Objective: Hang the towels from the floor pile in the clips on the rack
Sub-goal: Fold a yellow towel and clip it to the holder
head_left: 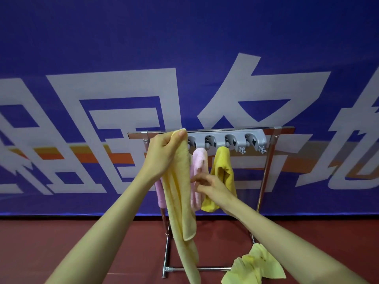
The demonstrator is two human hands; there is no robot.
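Observation:
A metal rack (266, 175) stands against the blue wall, carrying a grey clip bar (227, 138) along its top rail. My left hand (164, 154) pinches the top corner of a long pale yellow towel (180, 201) at the bar's left end, and the towel hangs down to the floor. My right hand (211, 185) is lower, fingers spread, touching the towel's edge in front of a hanging pink towel (199, 165). A mustard yellow towel (222, 171) hangs from a clip right of it. Another pink towel (160, 193) shows behind my left forearm. A light yellow-green towel (254, 265) lies on the floor.
Two clips (252, 142) at the bar's right end hold nothing. The rack's base bar (196, 269) crosses the red floor (61, 242) low down. The blue banner wall (184, 58) with large white characters is directly behind the rack.

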